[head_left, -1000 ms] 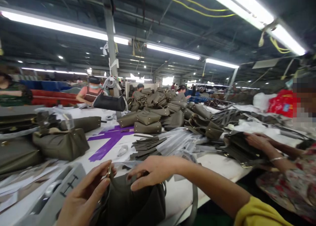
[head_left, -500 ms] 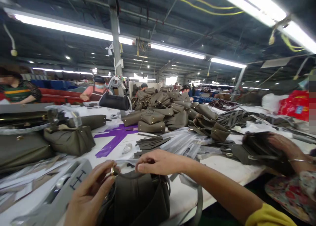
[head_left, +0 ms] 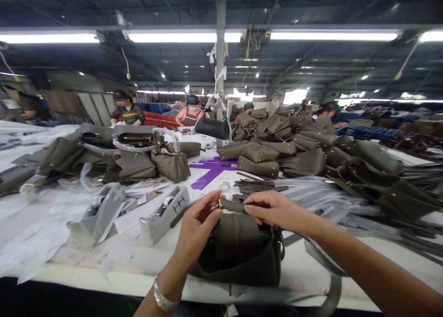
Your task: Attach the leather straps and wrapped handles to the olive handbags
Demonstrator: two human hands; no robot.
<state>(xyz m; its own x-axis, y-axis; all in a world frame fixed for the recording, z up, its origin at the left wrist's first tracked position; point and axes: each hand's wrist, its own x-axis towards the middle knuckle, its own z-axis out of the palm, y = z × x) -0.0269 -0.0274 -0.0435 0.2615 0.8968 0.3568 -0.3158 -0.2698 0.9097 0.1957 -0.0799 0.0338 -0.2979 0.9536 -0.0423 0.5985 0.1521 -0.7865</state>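
Observation:
An olive-grey leather bag (head_left: 242, 252) stands on the white table (head_left: 304, 266) right in front of me. My left hand (head_left: 195, 224) pinches a small gold metal fitting (head_left: 219, 203) at the end of the bag's strap. My right hand (head_left: 273, 208) is closed on the same strap (head_left: 233, 206) just to the right of that fitting. A long loose strap (head_left: 325, 280) trails from the bag over the table's front edge.
Two grey tape dispensers (head_left: 166, 213) lie left of the bag. A heap of finished olive bags (head_left: 277, 146) fills the middle and right. More bags (head_left: 169, 162) and plastic wrap lie at left. Purple tape (head_left: 211, 171) marks the table. Several people work at the far side.
The view has swung left and down, so the bag now sits centred and the neighbour at right is out of sight. Both hands keep their hold on the strap and fitting.

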